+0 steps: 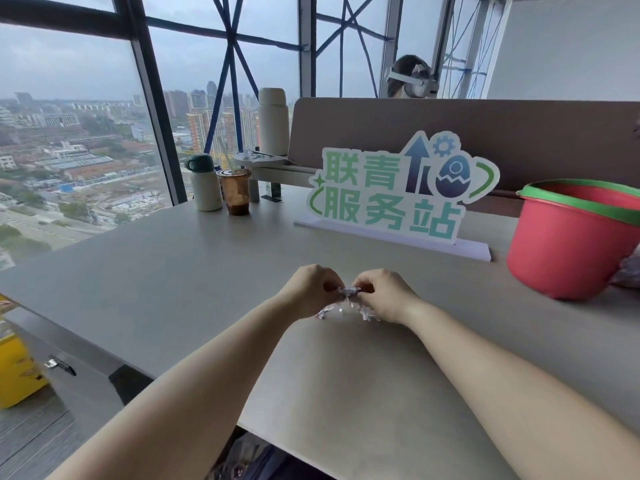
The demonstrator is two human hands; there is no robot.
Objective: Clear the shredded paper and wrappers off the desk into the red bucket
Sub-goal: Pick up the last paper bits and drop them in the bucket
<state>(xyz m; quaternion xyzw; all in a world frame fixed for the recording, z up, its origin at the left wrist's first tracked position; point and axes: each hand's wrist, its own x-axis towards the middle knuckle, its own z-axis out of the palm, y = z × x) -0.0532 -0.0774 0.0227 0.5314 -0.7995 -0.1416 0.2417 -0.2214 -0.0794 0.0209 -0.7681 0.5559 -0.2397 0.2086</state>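
Note:
Both of my hands meet over the middle of the grey desk (173,282). My left hand (310,289) and my right hand (384,294) pinch a small crumpled silvery wrapper (349,291) between their fingertips. Under the hands, several small silvery paper scraps (327,312) lie on the desk, partly hidden by my right hand. The red bucket (568,251) with a green rim stands upright at the desk's right side, well apart from my hands.
A green and white cut-out sign (394,199) stands behind my hands. At the back left are a coffee cup (235,192), a small flask (204,183) and a tall bottle (273,121). A brown partition (519,133) closes the back. A yellow box (17,368) sits below left.

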